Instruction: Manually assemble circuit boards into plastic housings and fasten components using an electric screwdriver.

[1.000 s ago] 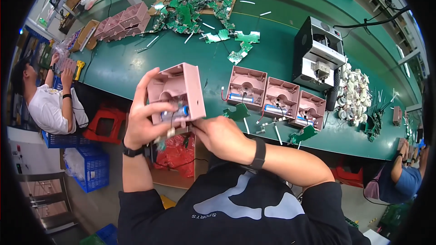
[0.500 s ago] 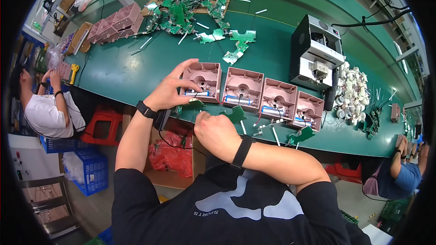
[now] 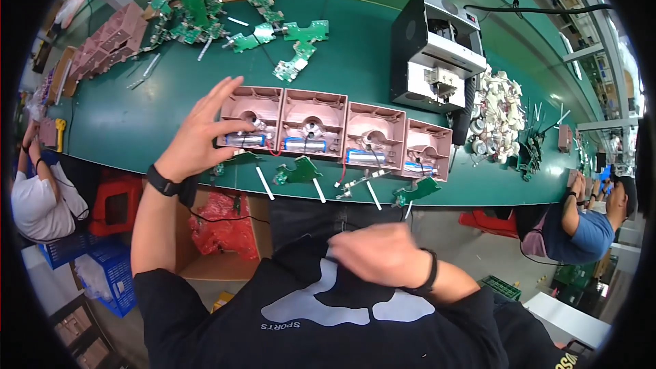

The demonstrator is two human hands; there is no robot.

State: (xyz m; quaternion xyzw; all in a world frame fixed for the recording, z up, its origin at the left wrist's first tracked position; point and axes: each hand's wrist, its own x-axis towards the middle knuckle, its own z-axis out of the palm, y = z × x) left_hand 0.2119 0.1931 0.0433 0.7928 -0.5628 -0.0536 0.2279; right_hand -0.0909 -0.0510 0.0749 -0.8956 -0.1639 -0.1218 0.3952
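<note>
Green bench (image 3: 355, 55) — hands (image 3: 195, 138) well apart

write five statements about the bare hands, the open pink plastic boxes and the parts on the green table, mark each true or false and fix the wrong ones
1. The left hand is at the leftmost open pink plastic box of the row. True.
2. The right hand rests on the rightmost box. False: the right hand, blurred, is in front of the black shirt, apart from the boxes.
3. Each of the row's four boxes has a blue cylinder in it. True.
4. Small white parts are heaped left of the black-and-silver machine. False: the white heap lies right of the machine.
5. Loose green circuit boards are piled beyond the row. True.
</note>
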